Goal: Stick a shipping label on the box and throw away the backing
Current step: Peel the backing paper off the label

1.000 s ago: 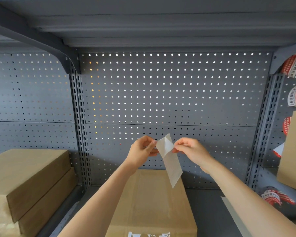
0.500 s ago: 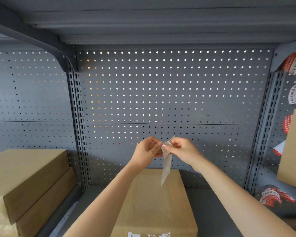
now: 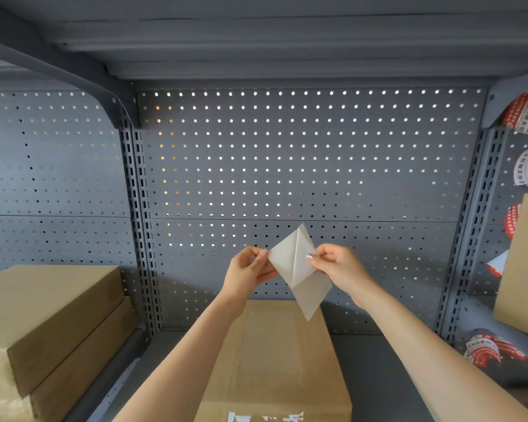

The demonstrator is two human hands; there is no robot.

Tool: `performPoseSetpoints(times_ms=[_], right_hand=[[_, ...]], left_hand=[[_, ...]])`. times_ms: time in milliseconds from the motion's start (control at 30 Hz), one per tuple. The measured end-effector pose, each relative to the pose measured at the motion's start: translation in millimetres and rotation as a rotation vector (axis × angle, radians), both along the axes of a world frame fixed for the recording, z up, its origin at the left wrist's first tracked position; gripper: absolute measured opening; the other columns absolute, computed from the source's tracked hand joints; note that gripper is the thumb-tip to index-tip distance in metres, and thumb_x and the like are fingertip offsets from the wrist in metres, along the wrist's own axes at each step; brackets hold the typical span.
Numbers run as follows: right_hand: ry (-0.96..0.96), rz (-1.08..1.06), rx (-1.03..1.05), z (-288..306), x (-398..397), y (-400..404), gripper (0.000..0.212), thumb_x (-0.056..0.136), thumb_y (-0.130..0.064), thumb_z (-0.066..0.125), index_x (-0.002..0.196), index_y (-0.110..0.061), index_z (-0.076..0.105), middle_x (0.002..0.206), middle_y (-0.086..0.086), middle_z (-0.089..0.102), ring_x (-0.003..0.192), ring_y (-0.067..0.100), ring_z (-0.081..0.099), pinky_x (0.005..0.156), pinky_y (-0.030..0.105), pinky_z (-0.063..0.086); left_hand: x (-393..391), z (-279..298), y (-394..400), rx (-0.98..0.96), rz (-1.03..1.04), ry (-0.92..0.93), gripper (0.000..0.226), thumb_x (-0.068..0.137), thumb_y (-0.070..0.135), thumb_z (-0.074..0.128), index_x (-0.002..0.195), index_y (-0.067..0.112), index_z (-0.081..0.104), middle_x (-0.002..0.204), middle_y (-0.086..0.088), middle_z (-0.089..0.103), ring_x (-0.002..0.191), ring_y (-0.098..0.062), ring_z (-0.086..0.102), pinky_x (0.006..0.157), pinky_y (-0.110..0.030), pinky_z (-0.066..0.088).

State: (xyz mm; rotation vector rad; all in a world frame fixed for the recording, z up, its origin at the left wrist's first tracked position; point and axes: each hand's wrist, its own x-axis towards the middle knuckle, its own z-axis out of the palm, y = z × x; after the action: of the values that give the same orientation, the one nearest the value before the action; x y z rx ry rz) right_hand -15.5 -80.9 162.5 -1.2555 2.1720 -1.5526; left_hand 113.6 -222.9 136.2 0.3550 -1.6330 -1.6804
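Note:
A white shipping label with its backing (image 3: 297, 269) is held up in front of the pegboard, above the far end of a brown cardboard box (image 3: 275, 360) on the shelf. My left hand (image 3: 250, 268) pinches its left corner. My right hand (image 3: 336, 264) pinches the right side. The top of the sheet is split into two layers that spread apart in a V, and the lower part hangs as one piece towards the box. Which layer is label and which is backing I cannot tell.
A grey pegboard wall (image 3: 287, 166) stands behind, with a shelf overhead. Two stacked cardboard boxes (image 3: 49, 324) sit at the left. Another carton (image 3: 521, 266) and red-and-white tape rolls (image 3: 488, 351) are at the right.
The sheet was edge-on half a second ago with my hands close together. My hands have moved apart and the two layers now spread wide at the top.

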Motion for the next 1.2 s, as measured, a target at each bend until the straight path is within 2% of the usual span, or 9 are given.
performPoseSetpoints(times_ms=[200,333,433,600,700,800,933,1067,1200], right_hand=[[-0.001,-0.071,-0.030,-2,-4,4,0.017,0.091,-0.025,0.058,0.076,-0.016,0.059,0.087,0.002,0.068,0.084,0.018,0.061,0.068,0.030,0.041],[-0.007,-0.105,-0.054,0,-8,11,0.012,0.090,-0.020,0.059,0.083,-0.012,0.064,0.087,0.002,0.070,0.075,0.012,0.059,0.066,0.028,0.041],[-0.012,-0.146,-0.075,-2,-13,16,0.012,0.091,-0.019,0.058,0.085,-0.012,0.066,0.085,0.000,0.070,0.074,0.010,0.058,0.067,0.028,0.043],[-0.032,-0.208,-0.089,-4,-25,26,0.012,0.090,-0.019,0.058,0.082,-0.014,0.066,0.081,0.003,0.070,0.068,0.012,0.054,0.063,0.028,0.041],[-0.039,-0.236,-0.099,-5,-31,36,0.011,0.090,-0.017,0.058,0.082,-0.014,0.066,0.076,0.003,0.071,0.068,0.014,0.056,0.064,0.030,0.042],[-0.033,-0.269,-0.104,-5,-38,46,0.012,0.090,-0.016,0.058,0.082,-0.013,0.067,0.076,0.002,0.071,0.073,0.018,0.060,0.072,0.036,0.047],[-0.031,-0.322,-0.109,-6,-51,62,0.013,0.090,-0.017,0.059,0.081,-0.013,0.068,0.077,0.002,0.073,0.085,0.022,0.065,0.086,0.045,0.051],[-0.024,-0.344,-0.118,-8,-57,71,0.011,0.091,-0.016,0.058,0.089,-0.013,0.069,0.085,0.006,0.072,0.084,0.021,0.067,0.090,0.051,0.051],[0.004,-0.339,-0.099,-11,-53,69,0.013,0.091,-0.015,0.057,0.092,-0.012,0.070,0.088,0.008,0.072,0.083,0.022,0.066,0.085,0.046,0.052]], left_hand=[[6,-6,-7,0.088,0.053,0.048,0.019,0.097,0.021,0.049,0.086,0.007,0.057,0.094,-0.010,0.073,0.089,-0.021,0.072,0.080,-0.025,0.057],[12,-10,-15,0.160,0.114,0.084,0.018,0.097,0.018,0.050,0.091,0.003,0.057,0.090,-0.011,0.071,0.082,-0.017,0.071,0.070,-0.018,0.057],[18,-14,-21,0.198,0.162,0.112,0.017,0.097,0.017,0.049,0.088,0.004,0.056,0.083,-0.007,0.069,0.072,-0.009,0.070,0.073,-0.020,0.058],[29,-18,-32,0.267,0.235,0.151,0.018,0.097,0.016,0.049,0.081,0.009,0.054,0.086,-0.007,0.067,0.081,-0.016,0.067,0.078,-0.023,0.057],[37,-18,-38,0.286,0.285,0.164,0.020,0.097,0.017,0.050,0.078,0.010,0.054,0.083,-0.006,0.064,0.077,-0.015,0.065,0.067,-0.017,0.056],[46,-18,-44,0.267,0.343,0.153,0.020,0.097,0.016,0.049,0.079,0.009,0.053,0.078,-0.006,0.058,0.071,-0.015,0.058,0.058,-0.013,0.054],[63,-22,-57,0.227,0.408,0.132,0.018,0.097,0.017,0.049,0.081,0.011,0.054,0.081,-0.008,0.056,0.073,-0.017,0.057,0.062,-0.016,0.055],[70,-25,-59,0.107,0.459,0.070,0.018,0.097,0.016,0.049,0.081,0.010,0.056,0.078,-0.008,0.058,0.075,-0.021,0.058,0.068,-0.022,0.054],[61,-19,-45,0.025,0.399,0.043,0.018,0.096,0.017,0.050,0.082,0.009,0.056,0.075,-0.008,0.062,0.072,-0.019,0.062,0.071,-0.023,0.056]])
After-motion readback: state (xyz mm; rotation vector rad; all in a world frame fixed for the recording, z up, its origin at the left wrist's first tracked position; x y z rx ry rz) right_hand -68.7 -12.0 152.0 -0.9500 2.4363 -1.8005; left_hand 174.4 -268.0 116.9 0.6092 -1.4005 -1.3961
